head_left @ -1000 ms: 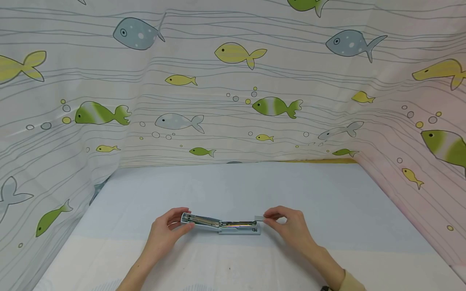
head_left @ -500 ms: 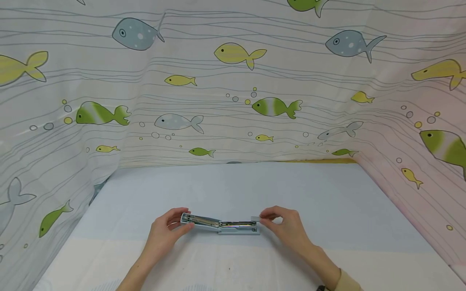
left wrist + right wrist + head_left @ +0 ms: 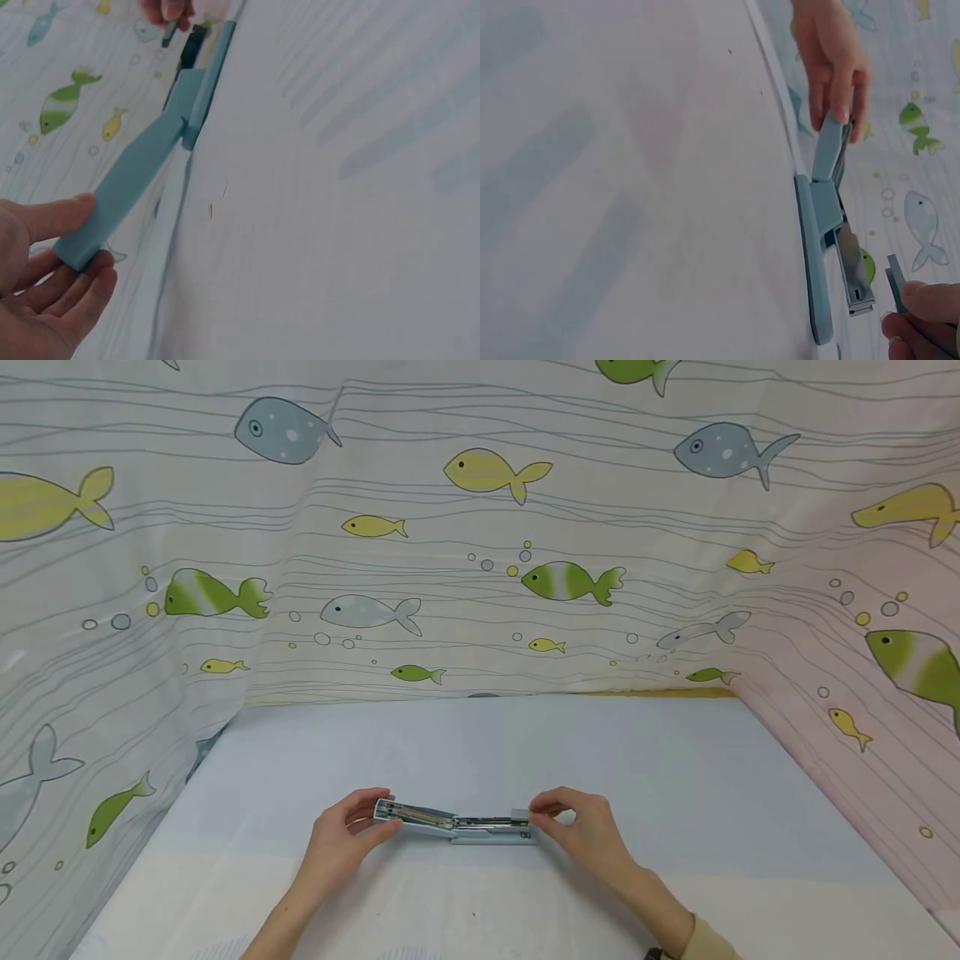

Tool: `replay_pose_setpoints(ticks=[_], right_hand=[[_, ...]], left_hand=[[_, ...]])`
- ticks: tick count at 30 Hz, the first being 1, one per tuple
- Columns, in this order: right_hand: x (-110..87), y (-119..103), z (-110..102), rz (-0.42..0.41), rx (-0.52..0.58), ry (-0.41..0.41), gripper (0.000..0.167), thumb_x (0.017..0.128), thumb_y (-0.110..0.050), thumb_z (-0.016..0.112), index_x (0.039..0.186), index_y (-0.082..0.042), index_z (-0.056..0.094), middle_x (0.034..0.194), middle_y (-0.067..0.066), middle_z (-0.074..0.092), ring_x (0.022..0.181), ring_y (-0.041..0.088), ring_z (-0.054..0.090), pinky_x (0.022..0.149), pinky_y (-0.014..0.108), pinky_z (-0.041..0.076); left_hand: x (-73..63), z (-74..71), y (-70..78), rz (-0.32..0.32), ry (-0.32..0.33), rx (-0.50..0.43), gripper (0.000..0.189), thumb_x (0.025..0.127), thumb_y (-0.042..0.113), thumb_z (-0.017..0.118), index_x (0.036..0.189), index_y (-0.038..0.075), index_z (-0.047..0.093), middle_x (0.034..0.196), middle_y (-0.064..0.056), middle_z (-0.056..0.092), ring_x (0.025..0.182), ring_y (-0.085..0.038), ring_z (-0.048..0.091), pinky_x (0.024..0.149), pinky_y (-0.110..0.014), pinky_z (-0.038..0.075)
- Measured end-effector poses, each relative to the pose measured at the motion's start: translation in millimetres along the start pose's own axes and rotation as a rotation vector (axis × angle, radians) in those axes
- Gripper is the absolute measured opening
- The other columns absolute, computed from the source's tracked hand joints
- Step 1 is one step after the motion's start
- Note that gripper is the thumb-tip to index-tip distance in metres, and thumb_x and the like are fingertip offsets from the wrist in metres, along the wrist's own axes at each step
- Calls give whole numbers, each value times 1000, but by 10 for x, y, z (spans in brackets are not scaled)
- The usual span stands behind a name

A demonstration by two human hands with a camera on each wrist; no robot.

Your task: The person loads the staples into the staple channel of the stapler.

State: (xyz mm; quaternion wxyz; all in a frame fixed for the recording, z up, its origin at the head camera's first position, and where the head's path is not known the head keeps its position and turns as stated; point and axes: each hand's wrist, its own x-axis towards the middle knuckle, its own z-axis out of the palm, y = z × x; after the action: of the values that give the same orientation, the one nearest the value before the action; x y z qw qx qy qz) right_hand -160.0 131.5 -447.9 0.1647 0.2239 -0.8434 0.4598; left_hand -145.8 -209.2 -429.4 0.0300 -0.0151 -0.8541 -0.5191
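Observation:
A light blue stapler (image 3: pixel 491 839) lies on the table, hinged wide, its top cover (image 3: pixel 124 187) swung back to the left. My left hand (image 3: pixel 341 835) grips the free end of that cover between thumb and fingers. The metal staple channel (image 3: pixel 851 266) extends above the base on the right side. Between thumb and fingertips, my right hand (image 3: pixel 581 827) pinches a short grey strip of staples (image 3: pixel 895 281). In the head view this strip overlaps the channel's right end; the right wrist view shows it above the channel, with a gap between them.
A pale blue and white cloth (image 3: pixel 637 760) covers the table. Fish-printed curtains (image 3: pixel 480 543) hang behind it and along both sides. Tiny dark specks (image 3: pixel 474 914) mark the cloth near the front.
My right hand has shifted slightly left, bringing the strip of staples over the right end of the stapler's channel. The left hand and the stapler have stayed nearly still.

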Motion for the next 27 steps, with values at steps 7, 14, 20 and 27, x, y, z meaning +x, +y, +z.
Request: replay_pose_setpoints(ticks=[7, 14, 20, 27], right_hand=[[25, -16, 44, -19, -13, 2, 20, 78, -5, 84, 93, -14, 76, 86, -11, 75, 76, -1, 66, 69, 36, 61], [47, -31, 99, -24, -3, -10, 19, 79, -6, 84, 94, -15, 76, 88, -12, 74, 78, -1, 66, 71, 35, 61], [60, -45, 136, -12, -6, -7, 19, 79, -7, 84, 93, -16, 76, 87, -12, 74, 78, -2, 65, 70, 35, 61], [75, -42, 181, -21, 0, -13, 19, 79, -6, 84, 93, -16, 75, 87, -10, 74, 77, 1, 67, 68, 35, 61]], left_hand=[[-8, 1, -6, 18, 2, -1, 49, 82, 21, 84, 126, 9, 65, 122, -3, 69, 113, -21, 64, 97, -22, 55], [-13, 10, -15, 28, 6, 7, 48, 82, 19, 84, 125, 8, 65, 120, -3, 69, 110, -20, 64, 96, -22, 55], [-18, 30, -22, 21, 13, 9, 48, 82, 18, 84, 125, 8, 66, 120, -4, 70, 108, -18, 65, 94, -20, 55], [-31, 39, -24, 12, 18, 8, 48, 82, 18, 84, 124, 8, 66, 120, -4, 69, 108, -18, 65, 94, -18, 55]])
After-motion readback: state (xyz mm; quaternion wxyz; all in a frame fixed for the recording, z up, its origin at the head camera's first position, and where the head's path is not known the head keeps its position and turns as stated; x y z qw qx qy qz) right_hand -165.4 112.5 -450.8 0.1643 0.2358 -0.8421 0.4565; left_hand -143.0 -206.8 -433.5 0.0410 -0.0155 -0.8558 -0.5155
